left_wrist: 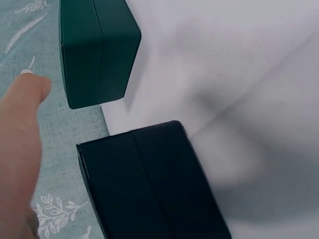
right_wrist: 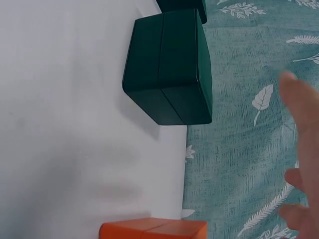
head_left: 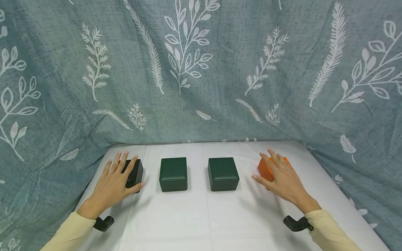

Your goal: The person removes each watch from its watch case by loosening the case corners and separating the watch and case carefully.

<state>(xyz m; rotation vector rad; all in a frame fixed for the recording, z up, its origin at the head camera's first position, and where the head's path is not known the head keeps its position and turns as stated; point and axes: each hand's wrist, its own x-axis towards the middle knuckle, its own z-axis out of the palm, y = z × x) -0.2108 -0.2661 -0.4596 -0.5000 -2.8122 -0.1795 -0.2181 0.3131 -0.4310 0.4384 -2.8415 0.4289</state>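
Note:
Four small boxes stand in a row on the white table [head_left: 194, 216]. My left hand [head_left: 120, 170] lies with straight fingers over the black box [head_left: 135, 173] at the far left, thumb beside its near edge. In the left wrist view a finger [left_wrist: 20, 129] is off to the side of the black box [left_wrist: 154, 184], apart from it. My right hand [head_left: 276, 170] is spread over the orange box [head_left: 265, 169] at the far right, and its fingers [right_wrist: 304, 114] show blurred above the orange box [right_wrist: 154, 230]. Two dark green boxes [head_left: 173, 173] [head_left: 223, 173] stand untouched between them.
A grey-green curtain with white leaf prints [head_left: 201, 69] hangs close behind the table and drapes down both sides. Black wrist mounts [head_left: 103, 223] [head_left: 295, 223] sit at my cuffs. White tabletop stretches in front of the boxes.

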